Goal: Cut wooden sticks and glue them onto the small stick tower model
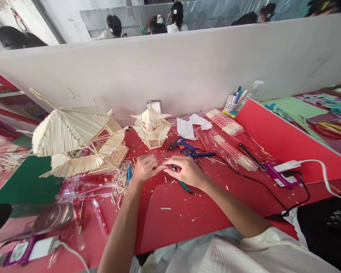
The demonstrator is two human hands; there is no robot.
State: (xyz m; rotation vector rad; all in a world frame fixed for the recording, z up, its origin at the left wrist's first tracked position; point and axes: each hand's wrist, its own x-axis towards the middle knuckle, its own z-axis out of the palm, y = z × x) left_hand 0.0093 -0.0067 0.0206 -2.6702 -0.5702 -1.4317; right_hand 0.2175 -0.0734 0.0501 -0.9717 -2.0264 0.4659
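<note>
Our left hand (144,167) and right hand (185,170) meet fingertip to fingertip on the red surface (173,223), pinching together something too small to identify, while the small pale wooden-stick pagoda model (152,128) stands upright just beyond them, slightly nearer the left, and the blue glue gun (179,144) lies beyond the right.

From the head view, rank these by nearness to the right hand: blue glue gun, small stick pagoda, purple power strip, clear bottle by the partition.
From the right hand:
1. Blue glue gun, just beyond it.
2. Small stick pagoda, farther back, slightly left.
3. Purple power strip, off right.
4. Clear bottle, far right at the partition.
</note>
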